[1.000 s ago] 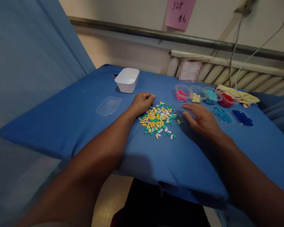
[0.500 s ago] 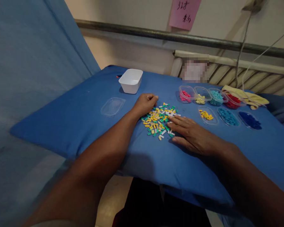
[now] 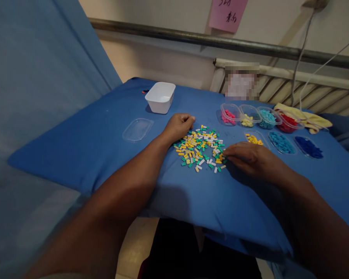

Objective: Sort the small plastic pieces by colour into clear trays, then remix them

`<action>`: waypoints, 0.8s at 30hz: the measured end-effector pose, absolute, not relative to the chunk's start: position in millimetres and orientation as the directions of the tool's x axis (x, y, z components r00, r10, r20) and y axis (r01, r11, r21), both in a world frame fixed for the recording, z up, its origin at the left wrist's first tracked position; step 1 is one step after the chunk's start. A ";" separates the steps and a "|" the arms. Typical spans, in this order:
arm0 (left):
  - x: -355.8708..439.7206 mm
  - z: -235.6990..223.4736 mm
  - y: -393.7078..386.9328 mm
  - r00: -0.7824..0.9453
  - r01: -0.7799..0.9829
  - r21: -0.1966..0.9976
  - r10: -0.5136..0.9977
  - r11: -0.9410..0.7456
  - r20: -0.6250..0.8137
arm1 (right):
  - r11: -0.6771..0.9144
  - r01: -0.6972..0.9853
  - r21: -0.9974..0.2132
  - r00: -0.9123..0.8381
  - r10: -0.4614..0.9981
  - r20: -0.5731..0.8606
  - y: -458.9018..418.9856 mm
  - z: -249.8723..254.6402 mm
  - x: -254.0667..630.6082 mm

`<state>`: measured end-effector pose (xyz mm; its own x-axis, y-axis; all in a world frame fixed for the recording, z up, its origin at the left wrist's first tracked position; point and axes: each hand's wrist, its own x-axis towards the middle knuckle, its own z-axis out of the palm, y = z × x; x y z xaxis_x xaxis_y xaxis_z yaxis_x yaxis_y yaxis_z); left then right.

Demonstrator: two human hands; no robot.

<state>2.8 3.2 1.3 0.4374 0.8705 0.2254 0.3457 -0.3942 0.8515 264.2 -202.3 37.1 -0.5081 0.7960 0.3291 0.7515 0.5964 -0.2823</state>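
A loose pile of small plastic pieces (image 3: 199, 147), yellow, green, white and cream, lies spread on the blue cloth. At its far left edge rests my left hand (image 3: 179, 126), fingers curled in; whatever they hold, if anything, is hidden. My right hand (image 3: 250, 157) is at the pile's right edge, thumb and fingers drawn together in a pinch against the outermost pieces. Its fingertips meet a few yellow and green pieces, but I cannot make out what is between them.
Behind the pile stands a white tub (image 3: 160, 99), with a clear lid (image 3: 138, 130) lying at left. Clear containers at right hold pink (image 3: 228, 116), pale yellow, turquoise and red pieces; nearer are trays of yellow, blue (image 3: 282, 142) and dark blue (image 3: 308, 147) pieces. A yellow cloth (image 3: 305, 116) lies behind.
My right hand has moved right, from lying spread over the pile to a pinch at its right edge, uncovering pieces there. The left hand has stayed in place.
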 end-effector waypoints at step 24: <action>3.1 1.8 1.3 0.440 0.337 0.835 0.857 -0.434 0.268 | 0.546 0.723 -0.423 -0.514 0.834 0.199 -208.3 38.0 237.8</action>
<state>3.1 1.3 1.8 0.4397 0.8572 0.2682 0.3373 -0.4344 0.8352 237.8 -208.3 38.0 -0.5142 0.8343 0.1988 0.7231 0.5463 -0.4226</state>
